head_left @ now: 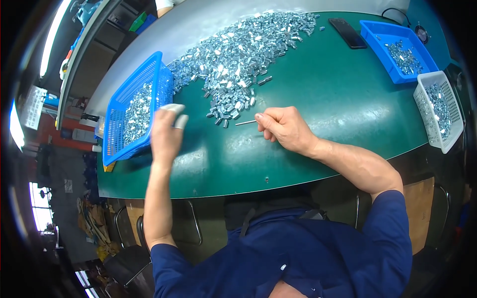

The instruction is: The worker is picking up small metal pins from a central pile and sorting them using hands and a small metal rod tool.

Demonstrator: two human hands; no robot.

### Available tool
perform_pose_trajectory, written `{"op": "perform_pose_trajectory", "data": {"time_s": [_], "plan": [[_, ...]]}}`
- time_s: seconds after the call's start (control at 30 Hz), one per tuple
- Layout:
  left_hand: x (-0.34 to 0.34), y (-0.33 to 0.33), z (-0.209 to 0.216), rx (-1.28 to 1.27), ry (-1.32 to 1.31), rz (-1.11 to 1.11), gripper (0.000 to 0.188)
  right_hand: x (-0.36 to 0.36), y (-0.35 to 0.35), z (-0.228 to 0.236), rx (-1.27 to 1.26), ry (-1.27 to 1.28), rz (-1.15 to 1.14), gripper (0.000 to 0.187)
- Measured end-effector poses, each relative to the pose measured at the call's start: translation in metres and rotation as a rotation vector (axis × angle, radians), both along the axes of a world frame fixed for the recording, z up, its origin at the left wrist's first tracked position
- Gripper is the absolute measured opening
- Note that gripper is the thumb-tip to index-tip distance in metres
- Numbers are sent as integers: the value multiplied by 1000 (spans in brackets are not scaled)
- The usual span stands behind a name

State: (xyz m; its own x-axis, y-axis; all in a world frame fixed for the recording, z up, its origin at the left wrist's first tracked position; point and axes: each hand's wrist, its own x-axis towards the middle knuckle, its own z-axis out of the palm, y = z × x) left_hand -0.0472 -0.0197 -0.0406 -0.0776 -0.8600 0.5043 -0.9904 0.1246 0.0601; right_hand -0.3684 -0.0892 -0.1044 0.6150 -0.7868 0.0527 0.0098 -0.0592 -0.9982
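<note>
My right hand (288, 128) is closed on a thin metal rod (245, 122), pinched between thumb and fingers, its free end pointing left toward the heap. My left hand (168, 130) is beside the right wall of a blue mesh basket (160, 82). Whitish covers sit on its thumb and a finger; these two stand apart with nothing visible between them, and the hand is slightly blurred. Small shiny metal pieces (134, 116) lie in the basket. A large heap of similar metal pieces (233, 64) spreads over the green tabletop (318, 99), its near tip between my hands.
At the far right stand a blue tray (395, 77) and a white basket (424, 107), both holding metal pieces. A dark phone (347, 34) lies beside the blue tray. The table's curved near edge runs in front of my body. Part of another person (164, 6) shows at the top.
</note>
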Motion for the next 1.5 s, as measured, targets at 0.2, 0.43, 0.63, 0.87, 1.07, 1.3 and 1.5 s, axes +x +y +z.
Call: {"op": "perform_pose_trajectory", "data": {"time_s": [0.2,0.43,0.63,0.87,1.07,1.3,1.5], "plan": [[-15,-17,-63,151,174,-11,20,6,-1,-10,-56,2,8,33],[-58,9,-53,83,420,-201,22,4,2,-9,-70,36,-29,26],[-95,14,-40,74,422,-302,22,8,4,-11,-293,53,-49,26],[-114,7,-47,36,417,-379,23,10,7,-12,-14,47,35,41],[-122,10,-42,22,393,-392,23,6,9,-14,122,-4,48,45],[-120,21,-45,56,425,-355,21,12,6,-19,-159,-3,27,41],[-125,21,-40,79,482,-312,21,4,5,-13,-383,35,-88,25]]}}
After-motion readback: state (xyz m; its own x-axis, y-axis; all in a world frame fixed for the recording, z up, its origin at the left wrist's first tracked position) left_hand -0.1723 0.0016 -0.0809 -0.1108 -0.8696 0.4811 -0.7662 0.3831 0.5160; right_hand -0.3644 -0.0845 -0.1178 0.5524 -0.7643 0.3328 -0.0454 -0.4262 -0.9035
